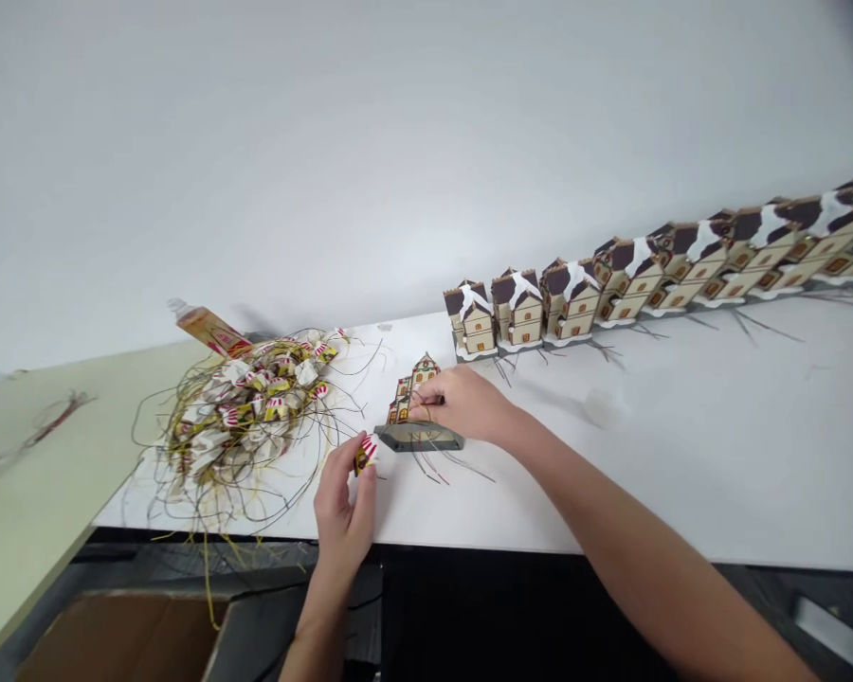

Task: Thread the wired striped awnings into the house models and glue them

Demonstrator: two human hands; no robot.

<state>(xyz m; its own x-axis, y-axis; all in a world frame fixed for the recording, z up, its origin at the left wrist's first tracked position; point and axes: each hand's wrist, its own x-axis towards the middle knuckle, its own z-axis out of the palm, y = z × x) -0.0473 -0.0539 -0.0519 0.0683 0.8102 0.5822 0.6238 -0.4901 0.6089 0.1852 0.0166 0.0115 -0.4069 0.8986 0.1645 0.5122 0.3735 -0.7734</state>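
Observation:
A small model house (pixel 402 398) with a grey base (pixel 426 438) stands on the white table, and thin wires trail from its base toward the front edge. My right hand (pixel 462 403) is at the house, its fingers pinched on or just in front of the wall; what they grip is too small to make out. Left of the base, my left hand (pixel 346 497) holds a small red-and-white striped piece (pixel 366 455) between thumb and fingers. Part of the house is hidden behind my right hand.
A tangled heap of striped pieces and wires (pixel 256 407) lies at the left, with an orange tube (pixel 211 329) behind it. Snow-roofed model houses (pixel 575 298) form a row at the back right. An open cardboard box (pixel 120 639) is below the table's front edge.

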